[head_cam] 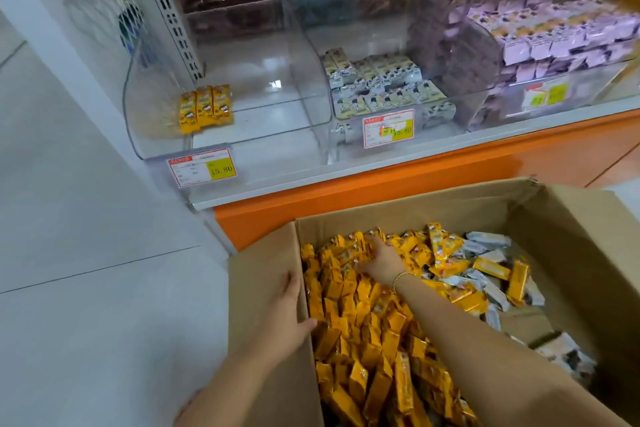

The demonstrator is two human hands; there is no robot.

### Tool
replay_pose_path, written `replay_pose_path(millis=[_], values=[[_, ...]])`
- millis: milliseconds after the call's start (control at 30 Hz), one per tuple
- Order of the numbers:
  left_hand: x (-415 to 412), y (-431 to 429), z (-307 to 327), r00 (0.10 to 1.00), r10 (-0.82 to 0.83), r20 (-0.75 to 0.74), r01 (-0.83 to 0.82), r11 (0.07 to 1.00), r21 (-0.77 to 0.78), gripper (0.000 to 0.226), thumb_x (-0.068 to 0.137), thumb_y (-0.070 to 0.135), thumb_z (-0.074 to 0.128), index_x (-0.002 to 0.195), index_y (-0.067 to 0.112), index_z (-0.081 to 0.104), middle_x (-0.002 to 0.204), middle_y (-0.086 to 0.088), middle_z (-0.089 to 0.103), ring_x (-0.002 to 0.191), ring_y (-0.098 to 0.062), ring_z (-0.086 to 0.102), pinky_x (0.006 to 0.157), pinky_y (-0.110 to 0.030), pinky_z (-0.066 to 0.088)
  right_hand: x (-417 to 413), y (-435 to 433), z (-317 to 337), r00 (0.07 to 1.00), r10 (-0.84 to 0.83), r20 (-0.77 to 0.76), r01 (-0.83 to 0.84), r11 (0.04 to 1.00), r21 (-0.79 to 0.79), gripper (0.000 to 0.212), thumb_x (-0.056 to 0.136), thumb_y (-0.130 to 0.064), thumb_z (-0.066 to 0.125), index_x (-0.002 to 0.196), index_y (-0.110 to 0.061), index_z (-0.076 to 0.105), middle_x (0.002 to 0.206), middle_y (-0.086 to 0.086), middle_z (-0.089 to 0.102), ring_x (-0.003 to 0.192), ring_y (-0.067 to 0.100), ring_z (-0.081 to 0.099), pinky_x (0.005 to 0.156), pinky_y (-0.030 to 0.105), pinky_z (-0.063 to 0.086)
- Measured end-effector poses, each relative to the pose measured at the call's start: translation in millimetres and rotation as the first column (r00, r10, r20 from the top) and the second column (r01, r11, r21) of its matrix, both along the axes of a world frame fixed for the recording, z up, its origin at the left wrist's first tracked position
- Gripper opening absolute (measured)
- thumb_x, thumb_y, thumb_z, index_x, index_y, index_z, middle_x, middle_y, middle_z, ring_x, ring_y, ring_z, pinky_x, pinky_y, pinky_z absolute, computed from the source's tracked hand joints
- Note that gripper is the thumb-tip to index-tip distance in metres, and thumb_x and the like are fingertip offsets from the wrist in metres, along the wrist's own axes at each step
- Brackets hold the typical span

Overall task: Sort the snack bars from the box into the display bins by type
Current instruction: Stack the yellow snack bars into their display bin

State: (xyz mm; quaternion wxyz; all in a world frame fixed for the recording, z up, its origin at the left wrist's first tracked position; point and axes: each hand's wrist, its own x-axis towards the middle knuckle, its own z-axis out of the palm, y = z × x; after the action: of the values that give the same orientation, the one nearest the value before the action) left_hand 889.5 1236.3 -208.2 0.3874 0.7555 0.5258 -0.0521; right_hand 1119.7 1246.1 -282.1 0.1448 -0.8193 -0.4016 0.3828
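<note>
Floor (86, 253) pale grey (box (415, 215) beside orange counter (381, 180)).

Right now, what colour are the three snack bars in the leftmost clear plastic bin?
Yellow-orange snack bars with dark print; head view shows them best.

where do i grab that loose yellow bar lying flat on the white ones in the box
Pinch the yellow bar across its two long edges near mid-length, coming straight down from above. It lies flat on the white bars, long edges exposed, and the box walls would likely block a sideways approach.
</note>
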Motion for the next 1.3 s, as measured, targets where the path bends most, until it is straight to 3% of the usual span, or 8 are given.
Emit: replay_pose_path(millis=[267, 467, 600, 700, 833, 1000, 1233, 1300], values=[[3, 7, -2, 0.999, -0.023, 0.035, 0.025, 0.998, -0.054, 0.093, 0.091, 0.026, 0.062, 0.15, 0.024, -0.01, 0.159, 0.005, -0.005, 0.145, -0.017, 0.014, 0.114, -0.031, 0.021, -50, 11, -17, 0.964, -0.189, 0.189, 0.158, 0.973, 0.166, 0.048, 0.091, -0.025, 0.061, 0.135, -0.019, 0.043, 0.144, 0.012, 0.032, 0.104, 0.03, 0.061, 0.081, 0.033, 0.05], [8, 10, -3, 0.998, -0.067, -0.006, 0.067, 0.997, -0.025, 0.095, 0.091, 0.026, 0.062, 0.15, 0.019, -0.013, 0.159, -0.001, -0.006, 0.145, -0.02, 0.016, 0.114, -0.031, 0.023, -45, 11, -4, 0.972, -0.162, 0.172, 0.139, 0.981, 0.138, 0.028, 0.09, -0.023, 0.062, 0.114, -0.02, 0.048, 0.094, 0.006, 0.066, 0.074, 0.023, 0.059, 0.06, 0.028, 0.042], [11, 10, 5, 0.992, -0.088, -0.094, 0.088, 0.996, 0.001, 0.096, 0.09, 0.03, 0.063, 0.151, 0.013, -0.009, 0.16, -0.007, 0.0, 0.144, -0.024, 0.022, 0.113, -0.033, 0.028, -14, -11, 48, 0.895, -0.37, -0.249, 0.429, 0.866, 0.255, 0.022, 0.086, -0.018, 0.07, 0.1, -0.018, 0.052, 0.084, 0.003, 0.058, 0.068, 0.018, 0.057, 0.06, 0.034, 0.055], [16, 15, 27, 0.998, 0.059, 0.014, -0.057, 0.988, -0.14, 0.097, 0.074, 0.055, 0.068, 0.15, 0.015, 0.023, 0.154, -0.005, 0.029, 0.138, -0.023, 0.035, 0.111, -0.039, 0.035, -3, -36, 104, 0.718, -0.223, -0.66, 0.535, 0.783, 0.316, 0.02, 0.086, -0.011, 0.068, 0.1, -0.019, 0.056, 0.077, -0.001, 0.06, 0.079, 0.016, 0.064, 0.062, 0.035, 0.06], [29, 11, 83, 0.681, 0.46, 0.57, -0.146, 0.848, -0.509, 0.066, 0.064, 0.049, 0.068, 0.123, 0.022, 0.055, 0.129, -0.003, 0.06, 0.11, -0.017, 0.061, 0.094, -0.036, 0.049, -17, -57, 166, 0.619, 0.06, -0.783, 0.505, 0.733, 0.456, 0.021, 0.086, -0.006, 0.061, 0.103, -0.016, 0.052, 0.066, -0.015, 0.063, 0.08, 0.013, 0.07, 0.059, 0.031, 0.06], [29, 2, 143, 0.281, 0.612, 0.739, -0.132, 0.788, -0.602, 0.049, 0.069, 0.022, 0.069, 0.114, 0.006, 0.06, 0.106, -0.012, 0.071, 0.097, -0.024, 0.069, 0.079, -0.031, 0.058, -50, -69, 214, 0.614, 0.186, -0.767, 0.495, 0.667, 0.557, 0.031, 0.078, -0.015, 0.064, 0.107, -0.016, 0.053, 0.083, -0.002, 0.06, 0.08, 0.019, 0.07, 0.065, 0.036, 0.06], [-3, 14, 191, 0.313, 0.564, 0.765, -0.267, 0.825, -0.499, 0.044, 0.076, 0.018, 0.069, 0.116, 0.002, 0.06, 0.102, -0.015, 0.072, 0.093, -0.028, 0.07, 0.076, -0.034, 0.059, -81, -63, 245, 0.69, 0.318, -0.651, 0.322, 0.67, 0.669, 0.033, 0.086, -0.008, 0.063, 0.115, -0.022, 0.059, 0.099, -0.008, 0.066, 0.089, 0.008, 0.068, 0.071, 0.022, 0.055], [-9, 22, 205, 0.312, 0.559, 0.768, -0.277, 0.827, -0.489, 0.036, 0.081, 0.015, 0.067, 0.114, 0.001, 0.061, 0.098, -0.015, 0.073, 0.088, -0.026, 0.071, 0.07, -0.031, 0.059, -83, -57, 249, 0.862, 0.322, -0.391, 0.116, 0.626, 0.771, 0.051, 0.078, -0.015, 0.075, 0.122, -0.029, 0.053, 0.117, -0.012, 0.058, 0.106, 0.002, 0.06, 0.086, 0.017, 0.049]])
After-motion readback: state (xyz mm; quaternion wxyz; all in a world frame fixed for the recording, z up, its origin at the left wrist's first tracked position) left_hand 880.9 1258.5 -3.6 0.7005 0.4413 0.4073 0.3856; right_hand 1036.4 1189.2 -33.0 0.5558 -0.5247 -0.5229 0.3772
